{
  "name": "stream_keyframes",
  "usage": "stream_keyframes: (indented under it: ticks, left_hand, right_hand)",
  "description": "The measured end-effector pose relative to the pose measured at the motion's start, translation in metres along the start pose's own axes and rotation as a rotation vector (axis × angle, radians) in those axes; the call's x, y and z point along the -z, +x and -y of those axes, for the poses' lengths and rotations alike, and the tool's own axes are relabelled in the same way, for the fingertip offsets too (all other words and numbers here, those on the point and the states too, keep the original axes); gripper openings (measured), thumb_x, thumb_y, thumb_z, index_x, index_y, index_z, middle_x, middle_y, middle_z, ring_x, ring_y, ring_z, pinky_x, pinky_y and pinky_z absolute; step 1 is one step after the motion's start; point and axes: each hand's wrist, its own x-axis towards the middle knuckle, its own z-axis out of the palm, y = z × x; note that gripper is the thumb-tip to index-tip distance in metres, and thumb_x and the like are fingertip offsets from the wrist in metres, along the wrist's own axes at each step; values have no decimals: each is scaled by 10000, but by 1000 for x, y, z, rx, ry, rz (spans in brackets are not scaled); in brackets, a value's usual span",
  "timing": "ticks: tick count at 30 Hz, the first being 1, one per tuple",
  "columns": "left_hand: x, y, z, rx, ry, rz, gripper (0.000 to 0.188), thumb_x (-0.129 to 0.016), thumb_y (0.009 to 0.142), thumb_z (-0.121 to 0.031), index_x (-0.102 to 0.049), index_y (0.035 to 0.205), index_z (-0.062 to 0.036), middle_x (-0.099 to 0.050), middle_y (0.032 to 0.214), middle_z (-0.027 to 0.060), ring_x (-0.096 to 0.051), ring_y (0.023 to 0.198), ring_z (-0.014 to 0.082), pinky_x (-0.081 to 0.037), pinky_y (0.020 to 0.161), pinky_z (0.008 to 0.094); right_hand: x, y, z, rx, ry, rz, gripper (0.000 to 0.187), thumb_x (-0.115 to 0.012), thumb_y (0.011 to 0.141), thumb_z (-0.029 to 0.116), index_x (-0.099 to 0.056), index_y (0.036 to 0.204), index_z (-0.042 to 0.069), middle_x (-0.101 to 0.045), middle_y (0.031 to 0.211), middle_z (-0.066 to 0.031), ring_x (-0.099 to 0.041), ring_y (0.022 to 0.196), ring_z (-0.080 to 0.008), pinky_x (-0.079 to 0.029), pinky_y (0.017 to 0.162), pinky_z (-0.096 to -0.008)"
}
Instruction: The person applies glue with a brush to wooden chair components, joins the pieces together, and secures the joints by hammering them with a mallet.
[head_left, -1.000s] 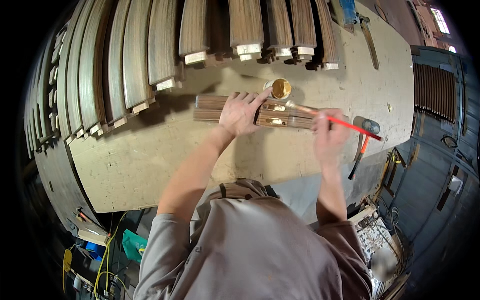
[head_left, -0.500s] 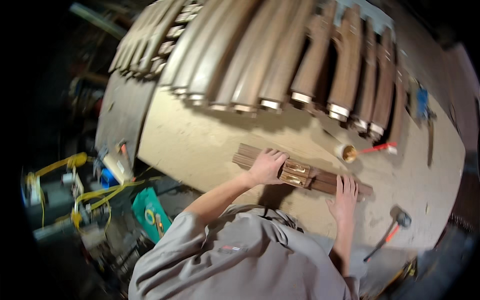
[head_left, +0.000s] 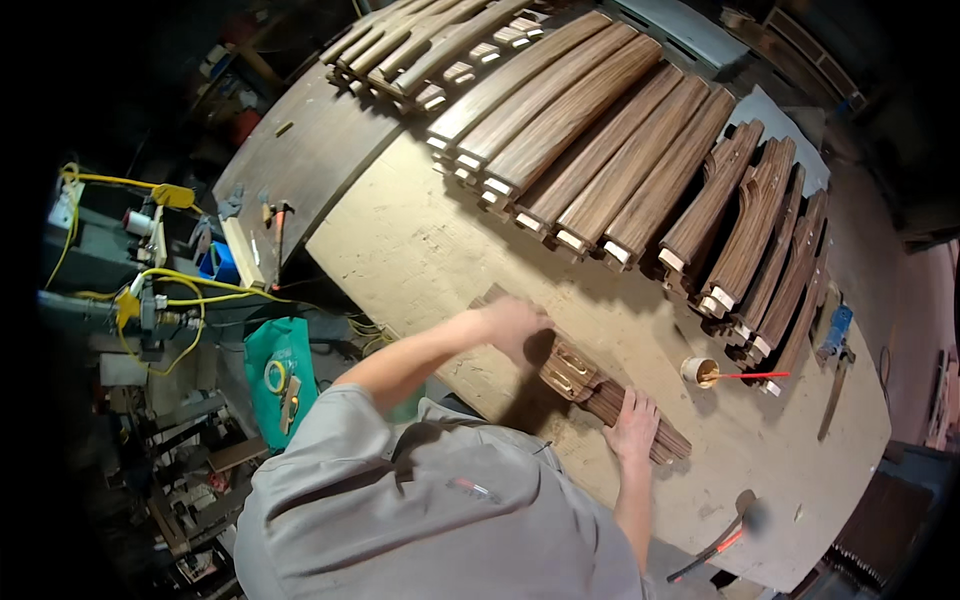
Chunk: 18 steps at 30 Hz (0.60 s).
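Across the board in front of me lies a dark brown wooden workpiece (head_left: 571,374), apparently of joined or stacked pieces, with two pale-edged slots in its thicker middle. My right hand (head_left: 633,425) grips its narrower right part, the fingers lying over the top edge. At the left end is my left hand (head_left: 512,328), smeared by motion. Its fingers and its contact with the wood cannot be made out.
Long curved wooden parts (head_left: 585,165) line the back of the tan board (head_left: 370,225). To the right stand a glue cup (head_left: 692,372) with a red-handled brush (head_left: 750,376) and a blue tool (head_left: 838,325). A mallet (head_left: 720,545) lies at the front right; a hammer (head_left: 281,225) rests at left.
The view has turned, and the workpiece now slopes more steeply down to the right. My left hand has blurred from a clear grip. My right hand stays on the right part.
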Motion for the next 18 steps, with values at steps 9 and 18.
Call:
stream_keyframes:
  ticks: [9,18]
  left_hand:
    - [130,33,92,476,363,-952,556,-691,794,-396,-544,1166,-9,-560,1139,187,-525,1073,325,-462,875,423]
    - [155,65,81,747,285,-774,694,-764,661,-336,-503,1166,62,-561,1105,239,-508,1112,371,-457,868,471]
  right_hand:
    - [0,-19,41,-62,-7,-36,1022,-883,509,277,-371,1363,45,-383,1367,-176,-345,1298,-344,-276,1088,-510]
    - [29,6,-79,-912,1027,-709,498,-752,796,294,-578,1143,-20,-565,724,-10,-511,585,-75,-408,486,-229]
